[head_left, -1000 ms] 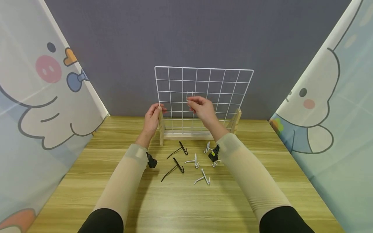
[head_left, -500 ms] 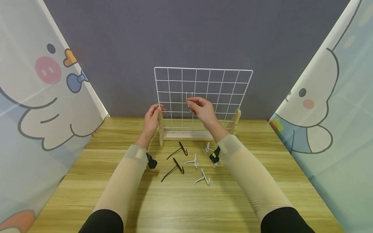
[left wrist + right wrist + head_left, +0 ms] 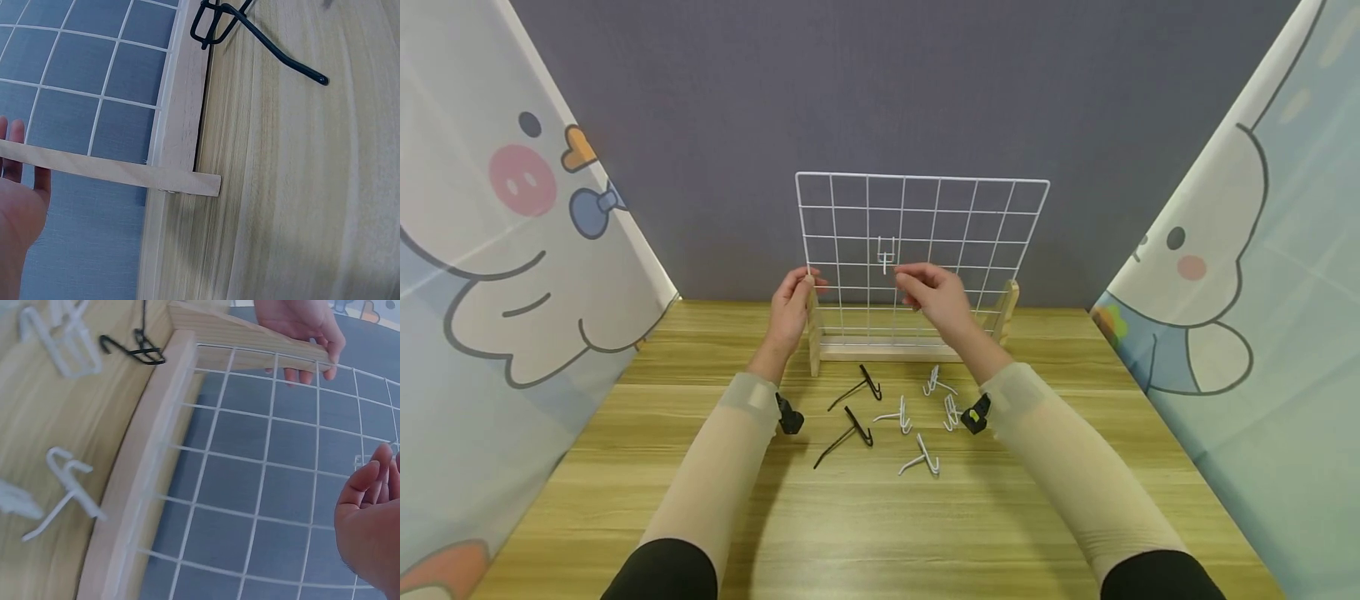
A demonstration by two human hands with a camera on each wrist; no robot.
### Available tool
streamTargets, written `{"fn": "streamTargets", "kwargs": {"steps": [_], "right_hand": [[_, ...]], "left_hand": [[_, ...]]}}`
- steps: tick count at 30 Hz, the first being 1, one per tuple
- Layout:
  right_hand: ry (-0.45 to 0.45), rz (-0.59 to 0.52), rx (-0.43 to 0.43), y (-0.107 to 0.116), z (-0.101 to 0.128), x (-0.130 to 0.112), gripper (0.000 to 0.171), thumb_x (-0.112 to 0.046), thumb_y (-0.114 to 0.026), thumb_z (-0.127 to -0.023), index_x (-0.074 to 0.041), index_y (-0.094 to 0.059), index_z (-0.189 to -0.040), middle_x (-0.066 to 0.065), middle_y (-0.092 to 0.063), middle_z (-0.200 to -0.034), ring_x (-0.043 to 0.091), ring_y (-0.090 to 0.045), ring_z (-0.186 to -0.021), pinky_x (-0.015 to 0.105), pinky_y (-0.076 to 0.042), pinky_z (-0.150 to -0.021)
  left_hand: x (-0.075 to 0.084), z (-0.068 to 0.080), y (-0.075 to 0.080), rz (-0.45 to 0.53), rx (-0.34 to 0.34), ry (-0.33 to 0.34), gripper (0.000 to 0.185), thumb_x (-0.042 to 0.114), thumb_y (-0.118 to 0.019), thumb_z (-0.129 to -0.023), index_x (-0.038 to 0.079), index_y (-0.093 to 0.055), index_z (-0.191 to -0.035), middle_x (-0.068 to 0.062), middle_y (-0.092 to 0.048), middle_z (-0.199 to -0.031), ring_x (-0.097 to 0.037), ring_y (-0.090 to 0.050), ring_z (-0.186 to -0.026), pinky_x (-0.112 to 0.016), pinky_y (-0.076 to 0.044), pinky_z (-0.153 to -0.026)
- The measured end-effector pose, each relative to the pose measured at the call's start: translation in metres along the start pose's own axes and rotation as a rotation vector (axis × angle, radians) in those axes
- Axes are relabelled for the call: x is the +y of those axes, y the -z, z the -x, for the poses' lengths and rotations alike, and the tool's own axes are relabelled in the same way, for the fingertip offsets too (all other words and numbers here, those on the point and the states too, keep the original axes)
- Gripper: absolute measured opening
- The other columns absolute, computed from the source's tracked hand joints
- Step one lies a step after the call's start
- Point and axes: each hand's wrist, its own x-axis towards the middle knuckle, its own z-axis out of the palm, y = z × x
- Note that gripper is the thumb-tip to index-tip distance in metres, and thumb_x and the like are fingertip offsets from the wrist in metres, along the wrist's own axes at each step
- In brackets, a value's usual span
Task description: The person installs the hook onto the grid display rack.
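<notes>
A white wire grid panel (image 3: 922, 177) stands upright in a wooden stand (image 3: 816, 333). My left hand (image 3: 790, 307) grips the left side post; in the left wrist view its fingers (image 3: 17, 132) reach behind that post. On the grid, left of centre, hangs a white hook (image 3: 885, 258) with its prong toward me. Just right of the hook is my right hand (image 3: 942, 298), thumb and fingers loosely bent with nothing between them. The right wrist view shows the same right hand (image 3: 375, 515) in front of the grid.
On the wood-grain table (image 3: 850, 533) lie a black hook (image 3: 871, 382), a second black hook (image 3: 856, 429) and several white ones, including a white hook (image 3: 928, 457) nearest me. A grey panel (image 3: 925, 83) rises behind; cartoon-printed sheets (image 3: 512, 275) flank both sides.
My right hand has let go of the white hook and moved a little right and down, leaving the hook on the grid in full view. The left hand stays on the post.
</notes>
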Motion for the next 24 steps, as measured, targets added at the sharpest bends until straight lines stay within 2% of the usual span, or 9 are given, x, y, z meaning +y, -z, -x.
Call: {"fn": "streamTargets", "kwargs": {"steps": [4, 6, 9, 12, 17, 20, 24], "right_hand": [[-0.015, 0.047, -0.036, 0.011, 0.014, 0.007, 0.031, -0.022, -0.072, -0.109, -0.002, -0.075, -0.132, 0.011, -0.076, -0.110, 0.013, -0.067, -0.079, 0.026, -0.056, -0.072], [-0.032, 0.069, -0.054, 0.017, 0.022, 0.012, 0.031, -0.022, -0.072, -0.109, -0.002, -0.074, -0.131, 0.004, -0.076, -0.105, 0.013, -0.067, -0.079, 0.026, -0.056, -0.072], [-0.059, 0.112, -0.082, 0.026, 0.032, 0.021, 0.028, -0.022, -0.071, -0.109, -0.003, -0.075, -0.129, -0.002, -0.076, -0.102, 0.013, -0.067, -0.079, 0.028, -0.056, -0.072], [-0.095, 0.161, -0.115, 0.036, 0.042, 0.032, 0.027, -0.022, -0.069, -0.110, -0.003, -0.076, -0.128, -0.006, -0.076, -0.100, 0.014, -0.067, -0.082, 0.029, -0.056, -0.073], [-0.146, 0.219, -0.178, 0.055, 0.059, 0.056, 0.030, -0.021, -0.070, -0.109, 0.002, -0.075, -0.127, -0.005, -0.076, -0.097, 0.022, -0.069, -0.086, 0.029, -0.055, -0.071], [-0.157, 0.234, -0.225, 0.067, 0.068, 0.071, 0.033, -0.020, -0.070, -0.108, 0.008, -0.072, -0.128, 0.000, -0.076, -0.098, 0.024, -0.069, -0.086, 0.030, -0.055, -0.071], [-0.162, 0.249, -0.283, 0.084, 0.079, 0.084, 0.035, -0.017, -0.069, -0.109, 0.013, -0.069, -0.128, 0.007, -0.075, -0.101, 0.023, -0.068, -0.084, 0.030, -0.055, -0.070]], "left_hand": [[-0.001, 0.000, 0.000, -0.002, 0.004, 0.005, 0.030, 0.016, -0.049, -0.118, -0.008, -0.061, -0.131, 0.011, -0.076, -0.100, -0.013, -0.074, -0.101, -0.026, -0.055, -0.097], [-0.001, -0.001, 0.000, -0.002, 0.008, 0.005, 0.027, 0.016, -0.049, -0.117, -0.004, -0.064, -0.129, 0.010, -0.076, -0.100, -0.016, -0.074, -0.103, -0.029, -0.055, -0.099], [-0.001, -0.001, 0.000, -0.008, 0.012, 0.003, 0.028, 0.016, -0.049, -0.117, -0.005, -0.063, -0.130, 0.011, -0.076, -0.100, -0.019, -0.074, -0.104, -0.034, -0.055, -0.103], [0.000, -0.001, 0.000, -0.014, 0.014, 0.002, 0.031, 0.015, -0.049, -0.118, -0.008, -0.062, -0.133, 0.011, -0.076, -0.100, -0.015, -0.074, -0.103, -0.039, -0.054, -0.106], [0.001, 0.000, 0.000, -0.013, 0.010, 0.005, 0.033, 0.014, -0.048, -0.118, -0.012, -0.059, -0.135, 0.010, -0.075, -0.101, -0.007, -0.073, -0.098, -0.031, -0.055, -0.103], [0.000, -0.001, 0.000, -0.007, 0.006, 0.004, 0.033, 0.014, -0.048, -0.118, -0.012, -0.059, -0.135, 0.010, -0.075, -0.101, -0.007, -0.072, -0.099, -0.027, -0.054, -0.102], [-0.001, -0.001, 0.000, -0.002, 0.002, 0.006, 0.034, 0.015, -0.049, -0.118, -0.012, -0.059, -0.135, 0.010, -0.075, -0.101, -0.010, -0.073, -0.102, -0.029, -0.054, -0.104]]}}
